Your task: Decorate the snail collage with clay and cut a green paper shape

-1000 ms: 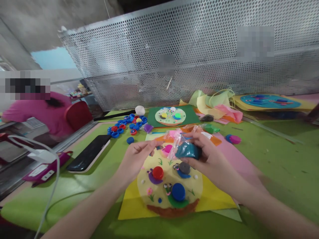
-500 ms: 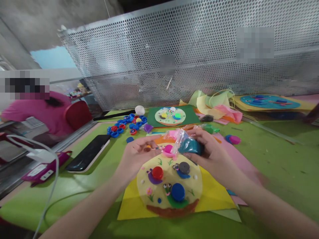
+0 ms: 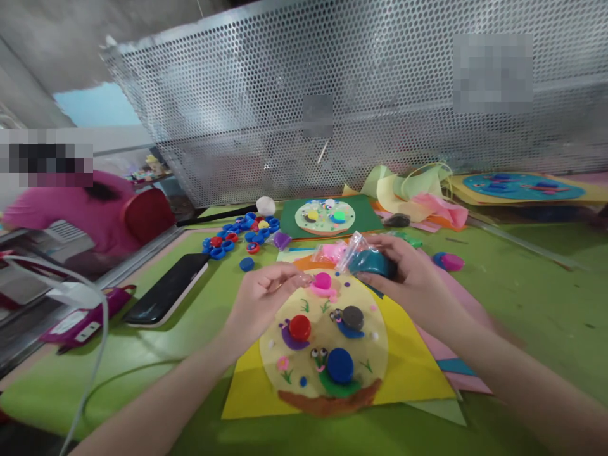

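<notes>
Green tabletop (image 3: 532, 304) holds your snail collage (image 3: 320, 324): three nearer snails (image 3: 340, 366) look finished, the pink snail (image 3: 323, 282) perhaps not. Your left hand (image 3: 266, 288) bunches beside it, hold unclear; your right hand (image 3: 412, 267) curls around bagged teal clay (image 3: 373, 263) above the far edge.

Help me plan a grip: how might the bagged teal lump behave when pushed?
The smooth, putty-like teal lump would probably dent. Its wrinkled clear plastic likely crumples and, being glossy, may slip within the right hand.
</notes>
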Demonstrator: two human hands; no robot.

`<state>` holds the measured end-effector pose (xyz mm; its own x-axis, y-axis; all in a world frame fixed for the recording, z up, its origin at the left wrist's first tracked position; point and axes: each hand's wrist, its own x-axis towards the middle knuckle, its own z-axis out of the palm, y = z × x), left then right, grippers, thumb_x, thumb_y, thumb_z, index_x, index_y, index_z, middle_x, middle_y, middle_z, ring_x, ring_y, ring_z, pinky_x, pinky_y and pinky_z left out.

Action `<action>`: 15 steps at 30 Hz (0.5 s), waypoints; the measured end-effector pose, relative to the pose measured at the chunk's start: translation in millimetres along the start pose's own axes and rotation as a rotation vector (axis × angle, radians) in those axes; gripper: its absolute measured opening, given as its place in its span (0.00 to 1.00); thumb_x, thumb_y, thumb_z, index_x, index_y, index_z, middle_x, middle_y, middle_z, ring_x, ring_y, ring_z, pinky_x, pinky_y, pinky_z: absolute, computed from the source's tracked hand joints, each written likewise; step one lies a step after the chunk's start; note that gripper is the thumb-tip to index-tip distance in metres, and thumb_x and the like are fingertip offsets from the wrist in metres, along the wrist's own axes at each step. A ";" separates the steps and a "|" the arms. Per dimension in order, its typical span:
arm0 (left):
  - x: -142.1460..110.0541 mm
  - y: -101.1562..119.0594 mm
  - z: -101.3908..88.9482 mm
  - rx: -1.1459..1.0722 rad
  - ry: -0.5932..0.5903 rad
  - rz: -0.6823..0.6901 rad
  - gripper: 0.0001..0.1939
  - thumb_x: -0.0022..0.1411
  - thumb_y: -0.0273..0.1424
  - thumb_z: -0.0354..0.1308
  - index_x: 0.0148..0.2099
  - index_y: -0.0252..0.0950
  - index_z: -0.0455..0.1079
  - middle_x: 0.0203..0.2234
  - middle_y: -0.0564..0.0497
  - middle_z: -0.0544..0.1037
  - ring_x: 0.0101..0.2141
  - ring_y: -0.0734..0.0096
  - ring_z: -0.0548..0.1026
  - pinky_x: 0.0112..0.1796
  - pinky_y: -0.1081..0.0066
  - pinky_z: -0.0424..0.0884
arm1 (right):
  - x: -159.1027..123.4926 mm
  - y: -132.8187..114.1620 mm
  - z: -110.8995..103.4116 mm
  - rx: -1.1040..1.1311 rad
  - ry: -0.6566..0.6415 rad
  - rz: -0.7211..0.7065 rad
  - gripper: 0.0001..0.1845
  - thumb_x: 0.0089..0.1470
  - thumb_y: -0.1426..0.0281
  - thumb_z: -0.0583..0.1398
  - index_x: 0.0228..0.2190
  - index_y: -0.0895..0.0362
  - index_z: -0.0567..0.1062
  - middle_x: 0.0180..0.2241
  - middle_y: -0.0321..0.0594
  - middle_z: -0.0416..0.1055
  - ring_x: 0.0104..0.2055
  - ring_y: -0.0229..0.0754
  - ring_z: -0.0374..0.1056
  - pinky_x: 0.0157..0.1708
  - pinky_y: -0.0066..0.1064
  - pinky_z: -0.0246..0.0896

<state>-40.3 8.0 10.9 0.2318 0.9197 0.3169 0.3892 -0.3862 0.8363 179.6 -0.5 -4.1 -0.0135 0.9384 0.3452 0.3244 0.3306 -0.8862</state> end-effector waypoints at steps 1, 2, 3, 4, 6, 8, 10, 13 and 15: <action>0.5 -0.5 0.3 0.050 -0.011 0.028 0.06 0.57 0.32 0.57 0.30 0.38 0.74 0.27 0.53 0.78 0.30 0.71 0.75 0.30 0.75 0.68 | 0.5 1.0 0.3 -0.001 -0.001 0.002 0.21 0.46 0.66 0.62 0.42 0.53 0.64 0.44 0.41 0.67 0.46 0.45 0.65 0.42 0.37 0.64; 1.0 -1.3 0.7 0.094 -0.031 0.057 0.06 0.58 0.31 0.56 0.31 0.38 0.74 0.28 0.53 0.78 0.31 0.70 0.74 0.32 0.75 0.68 | 0.8 1.7 0.5 0.002 -0.003 0.006 0.21 0.46 0.66 0.62 0.42 0.54 0.64 0.43 0.41 0.68 0.46 0.45 0.65 0.42 0.37 0.64; 1.6 -2.6 1.2 0.129 -0.066 0.088 0.07 0.58 0.30 0.55 0.32 0.38 0.74 0.30 0.53 0.78 0.33 0.70 0.74 0.33 0.75 0.68 | 1.0 2.2 0.6 0.007 -0.003 0.012 0.21 0.46 0.66 0.62 0.42 0.54 0.64 0.43 0.41 0.68 0.46 0.45 0.65 0.41 0.37 0.64; 2.1 -4.1 1.7 0.155 -0.117 0.117 0.07 0.60 0.29 0.54 0.34 0.39 0.74 0.31 0.52 0.78 0.34 0.71 0.74 0.35 0.75 0.67 | 1.0 2.5 0.5 0.011 -0.006 0.024 0.21 0.46 0.65 0.62 0.42 0.54 0.64 0.42 0.41 0.69 0.45 0.46 0.66 0.40 0.38 0.65; 3.2 -8.0 2.8 0.191 -0.232 0.165 0.09 0.62 0.27 0.51 0.36 0.39 0.73 0.33 0.52 0.77 0.35 0.71 0.73 0.37 0.74 0.67 | 0.8 2.6 -0.1 0.022 -0.015 0.048 0.21 0.46 0.65 0.62 0.42 0.53 0.64 0.39 0.40 0.70 0.42 0.46 0.67 0.38 0.38 0.66; 4.4 -11.9 3.6 0.217 -0.321 0.195 0.09 0.63 0.27 0.49 0.35 0.38 0.72 0.31 0.52 0.76 0.34 0.71 0.73 0.36 0.74 0.67 | 0.2 2.3 -1.3 0.035 -0.021 0.071 0.21 0.46 0.64 0.62 0.42 0.53 0.64 0.38 0.40 0.70 0.41 0.46 0.67 0.37 0.39 0.67; 5.6 -15.1 3.9 0.245 -0.364 0.203 0.07 0.62 0.28 0.51 0.34 0.37 0.71 0.29 0.52 0.75 0.33 0.71 0.72 0.36 0.73 0.67 | -0.2 1.8 -2.9 0.047 -0.021 0.081 0.21 0.46 0.63 0.62 0.42 0.52 0.64 0.39 0.40 0.70 0.42 0.46 0.67 0.36 0.39 0.67; 7.2 -18.4 3.7 0.291 -0.393 0.205 0.03 0.59 0.28 0.56 0.32 0.37 0.70 0.29 0.52 0.74 0.34 0.71 0.72 0.37 0.73 0.66 | 0.0 1.0 -5.2 0.056 -0.015 0.085 0.21 0.45 0.62 0.62 0.42 0.52 0.64 0.41 0.40 0.70 0.42 0.46 0.67 0.36 0.38 0.67; 7.8 -19.9 3.6 0.314 -0.400 0.220 0.02 0.59 0.27 0.56 0.33 0.38 0.70 0.31 0.52 0.75 0.35 0.70 0.71 0.38 0.73 0.66 | 0.5 0.8 -6.5 0.051 -0.006 0.086 0.20 0.45 0.62 0.62 0.41 0.51 0.65 0.40 0.40 0.70 0.40 0.46 0.68 0.37 0.39 0.68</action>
<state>-43.1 22.6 -4.9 0.6341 0.7404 0.2231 0.5264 -0.6247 0.5768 186.0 -0.5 -2.6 0.0068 0.9642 0.2652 0.2759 0.2530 -0.9273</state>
